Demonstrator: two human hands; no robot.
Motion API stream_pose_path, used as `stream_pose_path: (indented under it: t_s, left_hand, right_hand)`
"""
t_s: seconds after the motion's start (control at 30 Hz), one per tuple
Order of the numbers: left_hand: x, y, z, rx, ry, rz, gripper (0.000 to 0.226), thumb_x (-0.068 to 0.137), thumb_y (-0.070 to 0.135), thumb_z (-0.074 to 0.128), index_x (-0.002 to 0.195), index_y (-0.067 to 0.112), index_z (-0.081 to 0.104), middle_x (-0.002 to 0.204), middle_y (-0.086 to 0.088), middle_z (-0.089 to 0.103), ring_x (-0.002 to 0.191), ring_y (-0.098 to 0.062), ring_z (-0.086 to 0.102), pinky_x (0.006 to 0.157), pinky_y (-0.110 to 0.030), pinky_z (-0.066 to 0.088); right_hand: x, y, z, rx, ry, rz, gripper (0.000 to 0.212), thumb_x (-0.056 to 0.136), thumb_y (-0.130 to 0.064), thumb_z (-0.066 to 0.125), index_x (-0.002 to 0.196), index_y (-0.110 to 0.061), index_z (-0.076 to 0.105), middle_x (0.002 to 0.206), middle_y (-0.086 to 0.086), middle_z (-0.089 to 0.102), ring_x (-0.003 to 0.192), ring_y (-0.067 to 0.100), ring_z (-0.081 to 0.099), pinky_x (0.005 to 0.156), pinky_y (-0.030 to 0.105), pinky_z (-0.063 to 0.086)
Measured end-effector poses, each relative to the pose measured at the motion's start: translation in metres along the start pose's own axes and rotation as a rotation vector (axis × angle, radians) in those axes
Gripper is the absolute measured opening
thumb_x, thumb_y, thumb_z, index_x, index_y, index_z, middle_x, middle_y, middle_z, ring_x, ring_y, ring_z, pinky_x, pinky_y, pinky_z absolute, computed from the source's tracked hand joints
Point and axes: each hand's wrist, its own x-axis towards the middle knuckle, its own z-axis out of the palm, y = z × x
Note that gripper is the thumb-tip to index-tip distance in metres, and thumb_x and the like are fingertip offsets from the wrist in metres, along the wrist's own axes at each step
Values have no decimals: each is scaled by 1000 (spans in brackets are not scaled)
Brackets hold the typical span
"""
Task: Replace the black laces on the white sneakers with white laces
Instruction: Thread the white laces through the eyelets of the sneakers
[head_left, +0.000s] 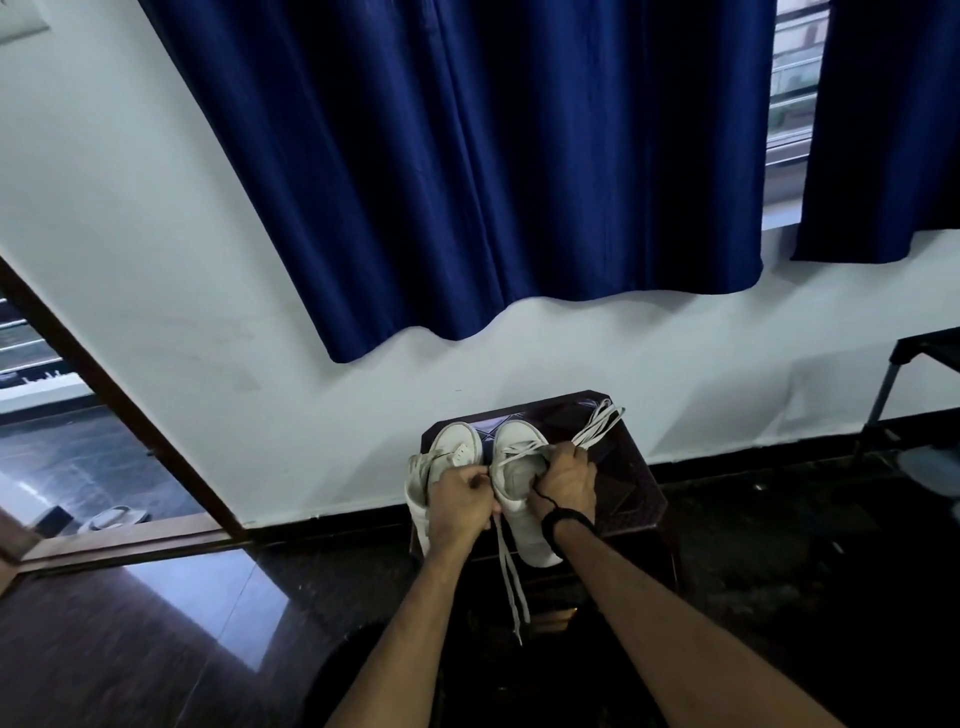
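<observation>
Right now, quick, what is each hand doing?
Left hand: fingers pinch the white lace.
Right hand: fingers curled round the right sneaker, by its opening.

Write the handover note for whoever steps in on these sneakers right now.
Left hand: pinches the white lace at the right sneaker's inner side; its free ends hang over the stool's front edge.
Right hand: grips the same sneaker's outer side, fingers curled over lace.
Left sneaker: beside it on the stool, no lace visible in its eyelets.
Spare white lace: bundled at the stool's far right corner.
Done: no black laces in view; right sneaker partly laced white.
Left: finish the right sneaker, lace the left.
</observation>
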Motion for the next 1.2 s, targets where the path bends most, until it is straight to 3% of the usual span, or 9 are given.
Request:
stream_pose_path:
  t_s: [0.13,0.27,0.47,0.57,0.73,0.87,0.93,1.03,1.2]
  left_hand:
    - [3,0,0,36,113,66,21,78,11,60,81,18,79,72,9,73,71,-9,66,73,-22,51]
    - [9,0,5,-124,99,-45,28,71,10,44,73,18,71,62,-3,69,54,-20,64,58,-35,56]
    - [20,6,9,-144,31,-202,22,91,-1,46,86,6,66,46,-5,60,35,-16,56,46,-26,50]
    - [19,20,7,-214,-2,-286,26,92,-5,44,73,4,59,56,-14,57,28,-15,53,31,-22,44]
    - [25,20,7,-241,-66,-332,15,88,0,65,76,4,56,57,-16,59,30,-16,54,30,-17,39]
    - [29,23,11,14,-127,-214,16,90,14,59,75,15,57,45,0,46,31,-9,36,34,-13,26]
    - [28,28,12,116,-169,-147,19,91,18,53,72,15,55,52,-5,49,39,-13,42,40,-18,34]
    - [27,27,9,262,-152,-58,19,93,27,55,87,10,60,92,-14,69,92,-26,65,83,-33,49]
    - [31,37,-9,697,-137,60,33,95,31,50,116,7,57,121,-17,64,116,-33,57,90,-34,44]
  right_hand:
    - [3,2,2,-8,-6,-12,27,86,-9,51,113,-8,51,120,13,50,113,35,46,94,38,38]
    - [5,4,5,-15,-11,-18,27,86,-10,54,112,-10,51,120,13,51,113,34,47,98,36,36]
    - [8,6,3,-2,-58,-13,31,84,-12,58,113,-9,48,121,13,49,116,35,45,98,36,35]
    - [10,8,5,19,-83,-21,30,84,-15,58,113,-11,51,120,11,50,116,34,45,96,35,35]
    - [12,10,1,38,-88,-11,31,85,-15,57,116,-12,54,119,11,50,112,34,48,97,38,39]
    - [14,13,-1,57,-92,-27,33,83,-12,57,116,-11,54,118,13,51,111,35,49,95,38,40]
    - [14,13,-1,58,-90,-25,32,83,-10,56,116,-10,54,118,13,51,111,35,49,95,38,41]
    - [14,13,0,48,-87,-29,31,83,-10,57,114,-11,53,119,12,51,111,34,48,94,38,40]
    - [14,13,5,39,-109,-30,34,80,-11,58,114,-12,53,119,10,49,115,32,45,94,37,40]
